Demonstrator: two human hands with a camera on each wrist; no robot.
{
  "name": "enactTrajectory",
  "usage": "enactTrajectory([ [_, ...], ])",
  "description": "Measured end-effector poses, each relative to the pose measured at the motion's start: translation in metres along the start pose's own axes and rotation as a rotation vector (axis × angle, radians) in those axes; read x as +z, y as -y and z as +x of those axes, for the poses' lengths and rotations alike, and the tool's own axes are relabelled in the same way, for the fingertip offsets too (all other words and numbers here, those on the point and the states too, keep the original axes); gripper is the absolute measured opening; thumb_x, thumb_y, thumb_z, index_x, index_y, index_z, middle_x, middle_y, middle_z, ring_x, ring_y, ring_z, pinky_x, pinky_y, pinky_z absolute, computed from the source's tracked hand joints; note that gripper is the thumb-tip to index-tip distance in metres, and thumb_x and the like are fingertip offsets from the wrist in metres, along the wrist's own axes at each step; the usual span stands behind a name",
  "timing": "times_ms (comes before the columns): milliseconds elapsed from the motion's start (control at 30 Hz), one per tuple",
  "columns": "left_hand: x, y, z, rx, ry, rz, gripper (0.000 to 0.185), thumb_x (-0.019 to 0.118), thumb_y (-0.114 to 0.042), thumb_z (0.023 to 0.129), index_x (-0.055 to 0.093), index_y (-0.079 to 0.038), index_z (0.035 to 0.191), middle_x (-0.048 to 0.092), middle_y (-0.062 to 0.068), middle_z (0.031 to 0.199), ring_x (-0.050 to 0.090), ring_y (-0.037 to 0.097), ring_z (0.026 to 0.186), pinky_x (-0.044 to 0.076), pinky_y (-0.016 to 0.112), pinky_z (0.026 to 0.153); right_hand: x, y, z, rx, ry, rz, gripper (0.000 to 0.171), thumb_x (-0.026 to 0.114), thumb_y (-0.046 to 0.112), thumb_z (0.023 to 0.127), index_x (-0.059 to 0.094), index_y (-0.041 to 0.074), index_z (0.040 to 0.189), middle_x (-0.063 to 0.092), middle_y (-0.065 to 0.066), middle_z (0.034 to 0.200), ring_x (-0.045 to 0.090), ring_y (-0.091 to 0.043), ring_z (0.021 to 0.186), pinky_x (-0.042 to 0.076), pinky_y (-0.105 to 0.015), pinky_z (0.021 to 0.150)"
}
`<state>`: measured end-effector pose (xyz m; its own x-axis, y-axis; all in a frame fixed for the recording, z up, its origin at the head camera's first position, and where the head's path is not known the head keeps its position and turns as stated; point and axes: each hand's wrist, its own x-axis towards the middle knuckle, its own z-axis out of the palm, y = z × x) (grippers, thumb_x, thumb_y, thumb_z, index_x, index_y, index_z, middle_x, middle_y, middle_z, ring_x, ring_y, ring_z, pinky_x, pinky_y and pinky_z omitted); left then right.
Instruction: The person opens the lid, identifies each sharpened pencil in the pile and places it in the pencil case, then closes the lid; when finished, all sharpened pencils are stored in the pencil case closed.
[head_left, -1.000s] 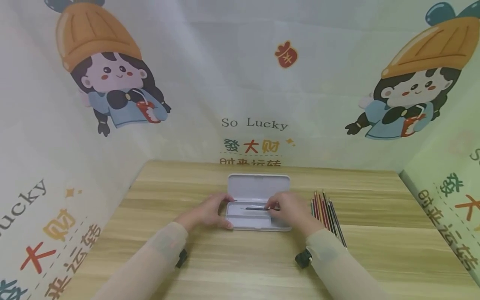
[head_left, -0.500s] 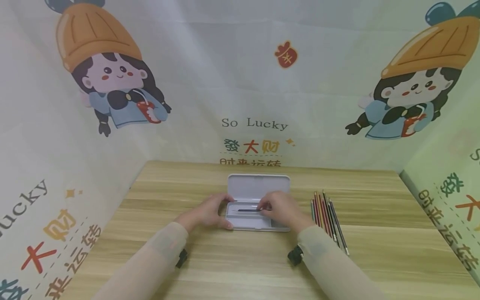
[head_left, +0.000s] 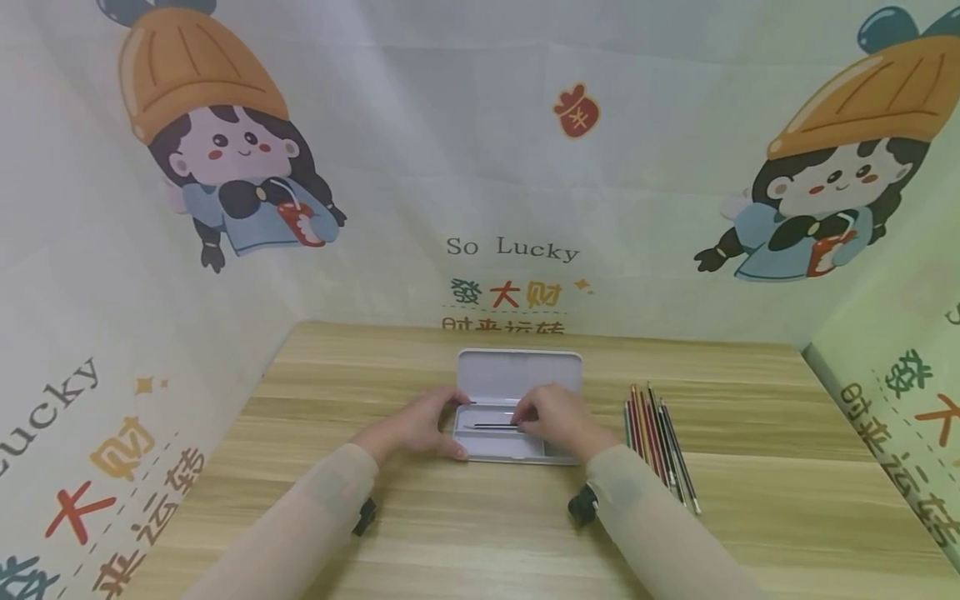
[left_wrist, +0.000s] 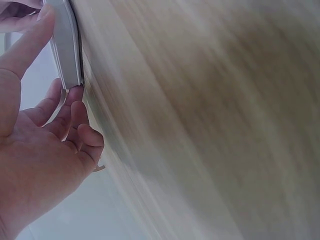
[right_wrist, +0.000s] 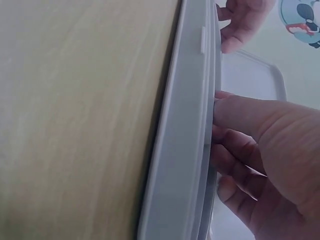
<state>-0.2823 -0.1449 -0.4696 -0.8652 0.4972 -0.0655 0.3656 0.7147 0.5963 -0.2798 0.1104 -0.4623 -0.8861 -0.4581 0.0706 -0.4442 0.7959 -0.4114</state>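
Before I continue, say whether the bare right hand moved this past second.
Yes: the right hand has moved left, along the open white rectangular case.

Soft, rather dim light leaves a pale sheen on the near table (head_left: 480,525); wrist views look hazy and blurred.

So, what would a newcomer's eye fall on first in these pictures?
Probably the big cartoon figures, upper left and upper right on the backdrop. Next comes the open white case, lower centre, its left end in the left hand, a dark pencil in the right hand. Colored pencils lie farther right.
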Motion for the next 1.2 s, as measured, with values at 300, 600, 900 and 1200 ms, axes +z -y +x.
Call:
enactTrajectory([
  [300,0.0,0.001,0.002,0.013,0.012,0.006,0.082,0.089,-0.033,0.061,0.05,-0.011,0.13,0.054,0.01,0.132,0.047,0.028,0.127,0.034,0.045,0.113,-0.002,-0.002,-0.003,-0.024,-0.017,0.087,0.006,0.075,0.015,0.08,0.076,0.019,0.083,0.072,0.008,0.083,0.063,-0.009,0.082,0.052,-0.031,0.079],
  [600,0.0,0.001,0.001,0.019,0.012,-0.002,0.081,0.089,-0.031,0.061,0.05,-0.009,0.129,0.054,0.011,0.131,0.047,0.028,0.127,0.035,0.045,0.112,-0.003,-0.012,-0.024,-0.036,-0.138,0.102,0.007,0.075,0.022,0.08,0.074,0.019,0.087,0.069,0.005,0.09,0.062,-0.014,0.089,0.051,-0.036,0.086],
  [900,-0.002,-0.001,0.0,0.005,0.006,-0.006,0.082,0.089,-0.03,0.061,0.05,-0.009,0.13,0.053,0.012,0.133,0.047,0.03,0.128,0.034,0.046,0.113,-0.017,-0.025,-0.05,0.069,-0.167,0.161,0.012,0.072,0.023,0.083,0.074,0.018,0.094,0.068,0.001,0.105,0.062,-0.019,0.1,0.051,-0.042,0.091],
  [1200,0.001,0.002,0.0,0.009,0.009,-0.007,0.082,0.088,-0.032,0.061,0.05,-0.011,0.131,0.053,0.011,0.134,0.046,0.03,0.128,0.034,0.047,0.113,-0.03,-0.04,-0.07,0.123,-0.209,0.141,0.015,0.072,0.024,0.084,0.073,0.02,0.098,0.068,-0.004,0.116,0.065,-0.022,0.097,0.055,-0.044,0.085],
])
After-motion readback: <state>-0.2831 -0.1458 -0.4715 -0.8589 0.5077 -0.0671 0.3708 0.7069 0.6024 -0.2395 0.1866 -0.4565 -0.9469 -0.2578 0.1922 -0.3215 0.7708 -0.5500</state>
